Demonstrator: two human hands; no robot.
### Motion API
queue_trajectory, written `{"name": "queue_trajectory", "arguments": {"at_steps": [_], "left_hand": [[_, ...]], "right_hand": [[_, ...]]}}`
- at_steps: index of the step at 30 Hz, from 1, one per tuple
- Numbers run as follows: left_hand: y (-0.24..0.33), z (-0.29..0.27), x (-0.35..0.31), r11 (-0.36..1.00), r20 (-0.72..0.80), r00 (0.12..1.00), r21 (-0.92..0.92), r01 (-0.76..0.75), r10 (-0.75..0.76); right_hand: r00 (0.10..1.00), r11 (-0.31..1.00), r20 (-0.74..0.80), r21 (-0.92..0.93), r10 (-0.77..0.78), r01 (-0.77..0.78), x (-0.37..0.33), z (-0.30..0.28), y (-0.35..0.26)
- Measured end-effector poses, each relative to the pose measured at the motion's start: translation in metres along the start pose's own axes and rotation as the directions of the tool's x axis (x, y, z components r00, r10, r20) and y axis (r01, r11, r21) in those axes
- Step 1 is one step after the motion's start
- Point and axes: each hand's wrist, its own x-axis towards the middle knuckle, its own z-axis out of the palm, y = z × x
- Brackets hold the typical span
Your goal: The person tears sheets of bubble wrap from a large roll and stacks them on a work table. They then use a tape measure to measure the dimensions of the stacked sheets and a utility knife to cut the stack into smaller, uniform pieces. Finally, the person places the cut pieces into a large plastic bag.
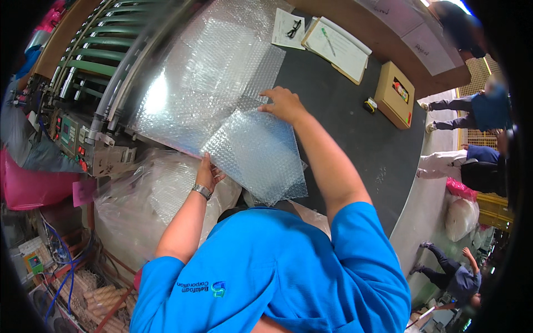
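Bubble sheet (258, 152) pinched in left hand (207, 175); right hand (284, 105) grip unclear; clear bag (123, 195) holds bubble wrap (171, 188)

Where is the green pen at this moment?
In the head view, the green pen lies near the top, right of centre, on the white papers of the clipboard, with the black glasses to its left.

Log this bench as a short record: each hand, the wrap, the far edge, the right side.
Left hand: holding the left corner of a small bubble-wrap sheet
Right hand: fingertips at that sheet's upper edge; grip unclear
Wrap beyond: larger bubble wrap spread on the dark table
Far edge: black glasses on paper; clipboard with green pen
Right side: brown box, tape measure beside it
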Motion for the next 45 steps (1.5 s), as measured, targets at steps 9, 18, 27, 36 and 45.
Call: {"name": "queue_trajectory", "arguments": {"at_steps": [9,18,27,36,45], "left_hand": [[-0.021,0.026,-0.015,0.969,-0.173,0.981,0.243,-0.038,0.082],[-0.058,0.042,-0.019,0.921,-0.074,0.997,0.389,0.013,0.017],[-0.045,0.01,-0.003,0.681,-0.197,0.853,0.696,-0.226,0.484],[0.106,0.157,-0.107,0.758,0.457,0.636,-0.148,-0.635,0.622],[0.1,0.147,-0.143,0.922,0.552,0.74,-0.274,-0.274,0.384]], "right_hand": [[0.86,0.566,0.212,0.675,0.465,-0.473,0.036,0.07,0.046],[0.609,0.486,0.161,0.462,0.777,-0.742,0.123,0.095,-0.003],[0.857,0.595,-0.174,0.784,0.485,-0.178,0.101,0.053,0.034],[0.789,0.925,-0.495,-0.294,-0.364,0.242,-0.092,-0.067,-0.063],[0.792,0.983,-0.604,-0.079,0.084,-0.165,-0.193,-0.085,-0.064]]}}
